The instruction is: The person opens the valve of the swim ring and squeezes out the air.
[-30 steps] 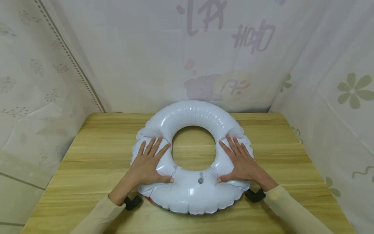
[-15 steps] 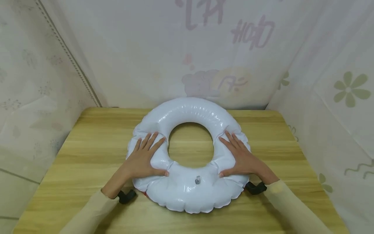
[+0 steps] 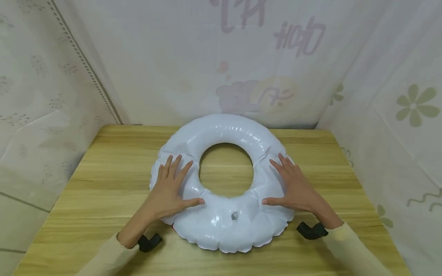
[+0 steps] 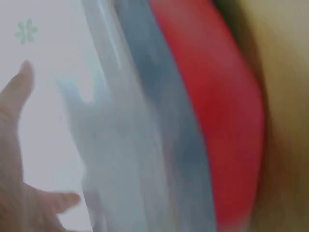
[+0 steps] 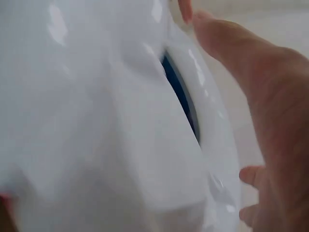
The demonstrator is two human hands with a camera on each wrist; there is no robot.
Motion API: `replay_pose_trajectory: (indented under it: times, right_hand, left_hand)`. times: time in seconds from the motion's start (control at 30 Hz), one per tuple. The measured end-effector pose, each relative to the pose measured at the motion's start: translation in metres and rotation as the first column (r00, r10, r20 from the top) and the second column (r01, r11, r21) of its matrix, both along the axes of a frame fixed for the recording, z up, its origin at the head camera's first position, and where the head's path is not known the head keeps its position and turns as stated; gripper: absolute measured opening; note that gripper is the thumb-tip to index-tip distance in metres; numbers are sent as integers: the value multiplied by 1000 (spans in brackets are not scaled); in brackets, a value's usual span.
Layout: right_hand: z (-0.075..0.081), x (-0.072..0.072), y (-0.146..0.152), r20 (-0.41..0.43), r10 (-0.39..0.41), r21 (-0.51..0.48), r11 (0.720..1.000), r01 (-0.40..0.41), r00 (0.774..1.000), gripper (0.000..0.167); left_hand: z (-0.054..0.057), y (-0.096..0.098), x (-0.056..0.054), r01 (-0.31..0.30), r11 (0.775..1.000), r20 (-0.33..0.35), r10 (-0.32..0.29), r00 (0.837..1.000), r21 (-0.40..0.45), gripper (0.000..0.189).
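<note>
A white inflatable swim ring (image 3: pixel 221 234) lies flat on the wooden table, with a small clear valve (image 3: pixel 234 216) on its near part. Over the ring's left side is my left hand (image 3: pixel 167 193), fingers spread and thumb pointing inward. My right hand (image 3: pixel 296 191) hovers at the right side, fingers spread too, with its palm over the outer edge. Neither hand grips the ring. In the left wrist view a red band (image 4: pixel 217 96) shows on the ring's lower side. The right wrist view has the ring's glossy white surface (image 5: pixel 96 121) beside the thumb.
The wooden table (image 3: pixel 114 165) extends around the ring on both sides. Printed cloth walls enclose it at the back (image 3: pixel 155 57), left and right. Black wrist mounts (image 3: pixel 150 243) sit under both wrists.
Both hands were pressed flat on the ring, denting it. The right hand has shifted outward and up off it, the left has eased up, and the ring's near part looks rounder.
</note>
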State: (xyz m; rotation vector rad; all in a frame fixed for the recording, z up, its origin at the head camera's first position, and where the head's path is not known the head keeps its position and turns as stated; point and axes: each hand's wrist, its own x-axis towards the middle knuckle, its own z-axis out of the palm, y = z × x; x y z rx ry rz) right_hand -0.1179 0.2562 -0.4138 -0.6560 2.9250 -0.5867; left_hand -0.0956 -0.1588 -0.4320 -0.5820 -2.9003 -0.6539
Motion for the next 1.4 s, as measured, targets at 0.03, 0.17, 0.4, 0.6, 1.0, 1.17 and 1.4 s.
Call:
replay_pose_trajectory:
  times: [0.03,0.17,0.4,0.6,1.0,1.17,1.4]
  right_hand:
    - [-1,5,-4,8,-1,8,1000,1,1000,130]
    - [-11,20,-21,71,-8,59,998,4,997,145]
    - [-26,25,-33,106,-62,100,994,51,992,152]
    - [-29,22,-34,110,-64,92,994,54,992,152]
    - [-31,18,-38,125,-69,80,995,59,990,151]
    - [-32,17,-38,130,-76,86,994,65,989,152]
    - [-32,15,-39,131,-81,100,993,69,988,152]
  left_hand:
    - [0,6,5,-4,1000,27,5,1000,-23,124]
    - [-5,21,19,-23,993,118,37,992,-116,139]
    - [-11,25,20,-27,986,167,56,984,-166,143]
    - [-10,25,19,-16,987,176,45,983,-162,143]
    - [-13,28,19,-15,983,158,44,986,-181,142]
    - [-15,28,18,-12,981,140,41,989,-196,141]
    - [-16,29,16,-19,978,137,48,989,-209,142]
